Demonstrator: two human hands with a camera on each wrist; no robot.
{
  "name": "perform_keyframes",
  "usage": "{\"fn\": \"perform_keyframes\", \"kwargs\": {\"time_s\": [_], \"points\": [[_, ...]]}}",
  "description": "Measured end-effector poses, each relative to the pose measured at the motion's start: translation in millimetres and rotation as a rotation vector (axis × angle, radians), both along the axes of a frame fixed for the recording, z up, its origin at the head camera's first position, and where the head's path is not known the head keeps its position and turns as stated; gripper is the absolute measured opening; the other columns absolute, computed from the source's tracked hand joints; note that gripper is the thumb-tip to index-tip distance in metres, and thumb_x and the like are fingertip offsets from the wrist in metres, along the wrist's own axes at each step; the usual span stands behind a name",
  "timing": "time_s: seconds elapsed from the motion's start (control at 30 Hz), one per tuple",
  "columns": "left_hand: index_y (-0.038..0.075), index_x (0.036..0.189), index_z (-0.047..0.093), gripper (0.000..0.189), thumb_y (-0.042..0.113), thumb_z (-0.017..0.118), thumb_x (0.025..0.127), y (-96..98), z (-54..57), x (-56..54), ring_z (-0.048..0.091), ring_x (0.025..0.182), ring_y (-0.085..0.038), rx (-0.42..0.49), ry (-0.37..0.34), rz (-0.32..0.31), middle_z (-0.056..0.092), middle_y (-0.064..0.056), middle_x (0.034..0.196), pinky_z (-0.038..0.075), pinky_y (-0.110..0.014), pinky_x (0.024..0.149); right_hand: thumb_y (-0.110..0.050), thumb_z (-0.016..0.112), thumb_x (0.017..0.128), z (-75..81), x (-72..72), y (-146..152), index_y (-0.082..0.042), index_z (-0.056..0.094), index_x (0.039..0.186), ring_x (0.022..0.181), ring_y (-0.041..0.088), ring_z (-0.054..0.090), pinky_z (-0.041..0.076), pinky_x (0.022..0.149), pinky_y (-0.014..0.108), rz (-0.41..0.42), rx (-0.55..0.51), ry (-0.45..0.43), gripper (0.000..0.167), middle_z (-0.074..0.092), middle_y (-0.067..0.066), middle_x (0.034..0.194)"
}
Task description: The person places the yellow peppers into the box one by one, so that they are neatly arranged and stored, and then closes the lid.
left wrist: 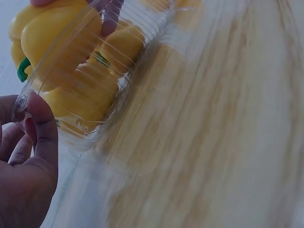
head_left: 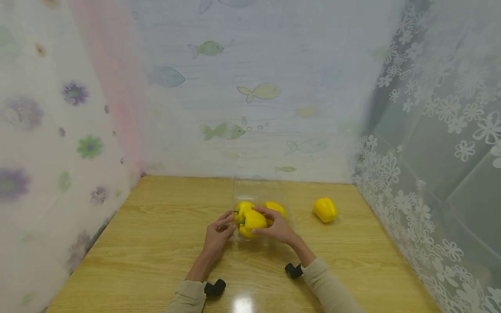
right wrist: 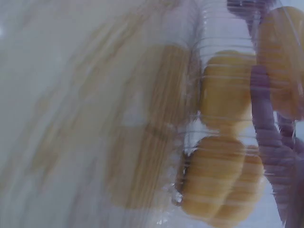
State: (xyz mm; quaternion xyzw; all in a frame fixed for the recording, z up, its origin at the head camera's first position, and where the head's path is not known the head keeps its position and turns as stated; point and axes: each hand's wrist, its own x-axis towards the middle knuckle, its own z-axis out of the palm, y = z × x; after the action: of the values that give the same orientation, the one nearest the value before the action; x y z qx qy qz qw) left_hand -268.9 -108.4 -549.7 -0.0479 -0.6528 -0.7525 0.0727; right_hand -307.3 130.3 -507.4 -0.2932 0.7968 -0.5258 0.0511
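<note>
My right hand (head_left: pixel 279 227) grips a yellow bell pepper (head_left: pixel 253 222) with a green stem, at the top of a clear plastic container. My left hand (head_left: pixel 216 238) pinches the container's rim (left wrist: pixel 29 84) between thumb and finger, as the left wrist view shows. Inside the container lie other yellow peppers; one (head_left: pixel 275 207) shows behind my right hand and another (head_left: pixel 243 206) beyond the held one. Through the ribbed clear wall, the right wrist view shows two peppers (right wrist: pixel 227 90) blurred, and part of my right hand.
A single yellow bell pepper (head_left: pixel 325 210) lies on the wooden table (head_left: pixel 156 226) to the right of the container. The container's clear lid (head_left: pixel 256 190) lies folded back towards the rear curtain (head_left: pixel 250 65). Patterned curtains stand at both sides. Black camera mounts (head_left: pixel 215 288) sit at both wrists.
</note>
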Motion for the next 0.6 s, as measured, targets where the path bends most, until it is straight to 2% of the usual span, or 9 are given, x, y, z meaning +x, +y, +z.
{"fn": "perform_keyframes", "kwargs": {"time_s": [0.1,0.4,0.6], "points": [[-0.009,0.124,0.068,0.032,-0.004,0.070,0.093,0.3,0.2,-0.4,0.057,0.086,-0.006,-0.008,0.012,0.005,0.052,-0.014,0.152,0.048,-0.013,0.069,-0.023,0.083,0.087,-1.1,-1.6,0.2,-0.018,0.056,0.147,0.127,0.035,0.056,0.052,0.100,0.048,0.006,-0.011,-0.021,0.067,0.052,0.009,0.151],[-0.009,0.126,0.067,0.033,-0.003,0.070,0.093,1.2,0.1,1.9,0.058,0.085,-0.006,-0.012,-0.001,-0.005,0.051,-0.014,0.152,0.050,-0.014,0.068,-0.031,0.080,0.090,-2.8,-0.5,1.8,-0.020,0.053,0.148,0.126,0.027,0.059,0.054,0.096,0.035,0.051,0.072,-0.055,0.065,0.049,0.006,0.154],[-0.008,0.127,0.067,0.033,-0.002,0.069,0.094,1.2,2.2,1.8,0.058,0.090,-0.008,-0.028,-0.004,0.004,0.051,-0.013,0.153,0.049,-0.014,0.070,-0.029,0.077,0.093,-1.9,-1.9,3.1,-0.018,0.048,0.152,0.128,0.028,0.057,0.054,0.097,0.035,0.108,0.052,-0.072,0.067,0.044,0.009,0.158]]}}
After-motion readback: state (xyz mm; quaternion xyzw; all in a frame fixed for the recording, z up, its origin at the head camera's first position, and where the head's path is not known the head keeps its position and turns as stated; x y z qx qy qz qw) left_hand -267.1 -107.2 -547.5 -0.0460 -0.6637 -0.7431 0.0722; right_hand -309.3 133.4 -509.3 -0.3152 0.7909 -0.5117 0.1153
